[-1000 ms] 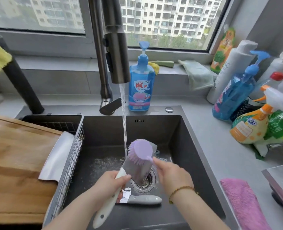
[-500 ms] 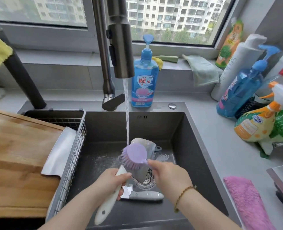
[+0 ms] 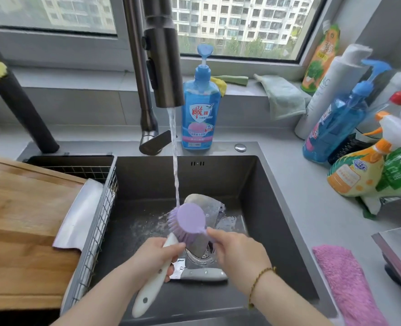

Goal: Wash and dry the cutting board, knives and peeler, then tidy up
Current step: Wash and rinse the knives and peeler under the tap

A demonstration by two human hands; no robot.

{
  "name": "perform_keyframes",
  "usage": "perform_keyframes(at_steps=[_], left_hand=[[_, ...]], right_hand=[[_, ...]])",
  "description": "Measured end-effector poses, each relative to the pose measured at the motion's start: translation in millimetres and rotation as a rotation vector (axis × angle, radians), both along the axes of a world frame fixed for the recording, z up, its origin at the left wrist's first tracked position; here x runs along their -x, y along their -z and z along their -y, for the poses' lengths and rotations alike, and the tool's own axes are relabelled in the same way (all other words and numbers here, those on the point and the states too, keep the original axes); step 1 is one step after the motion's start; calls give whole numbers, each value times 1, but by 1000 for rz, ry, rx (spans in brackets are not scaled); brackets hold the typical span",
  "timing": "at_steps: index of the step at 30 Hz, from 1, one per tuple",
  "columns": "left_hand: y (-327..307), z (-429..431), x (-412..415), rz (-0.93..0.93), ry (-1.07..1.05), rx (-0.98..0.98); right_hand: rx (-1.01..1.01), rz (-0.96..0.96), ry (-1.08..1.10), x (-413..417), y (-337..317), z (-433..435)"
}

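The left hand [image 3: 157, 257] is closed round the white handle of a knife [image 3: 152, 285]; the purple brush [image 3: 191, 222] is gripped by the right hand [image 3: 237, 252]. The cutting board [image 3: 18, 220] is left at the left of the sink [image 3: 277, 208]. The brush has just been drawn down the blade, so scrubbing is judged unfinished; a second knife [image 3: 202, 275] is left by the drain.

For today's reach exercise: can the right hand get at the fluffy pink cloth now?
Probably yes: nothing stands between the right hand and the fluffy pink cloth, though it grips a round purple brush.
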State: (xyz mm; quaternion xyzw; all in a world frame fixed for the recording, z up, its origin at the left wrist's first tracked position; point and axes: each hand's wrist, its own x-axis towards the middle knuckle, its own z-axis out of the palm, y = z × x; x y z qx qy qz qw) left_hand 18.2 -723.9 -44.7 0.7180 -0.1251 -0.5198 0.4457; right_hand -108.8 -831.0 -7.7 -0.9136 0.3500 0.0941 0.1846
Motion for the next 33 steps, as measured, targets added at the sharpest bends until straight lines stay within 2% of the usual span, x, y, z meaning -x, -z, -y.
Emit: perform_keyframes(at_steps=[3,7,11,15,19,22,23,26,29,31,33], left_hand=[[-1,1,3,-14,0,-4],[-1,0,-2,1,-27,0],[-4,2,-3,18,4,3],[-4,0,-4,4,-4,5],[-4,2,-2,12,19,14],[-2,3,-5,52,26,-18],[-3,3,-7,58,23,-27],[-10,2,-16,54,56,-47],[-18,-4,-25,76,190,-80],[-16,-7,-30,144,265,-126],[-7,-7,-28,334,334,-190]], right_hand=[[30,-28,132,-2,1,25],[16,-29,-32,-3,0,4],[52,-18,113,-8,-5,29],[25,-6,-49,-6,-2,3],[73,-14,132,-7,-4,35],[42,-27,-65,-7,-4,8],[23,-24,-71,-7,-4,4],[26,-7,111,-6,-2,31],[-67,102,281,2,-2,45],[-118,180,330,3,-3,46],[-133,237,355,5,-5,49]])
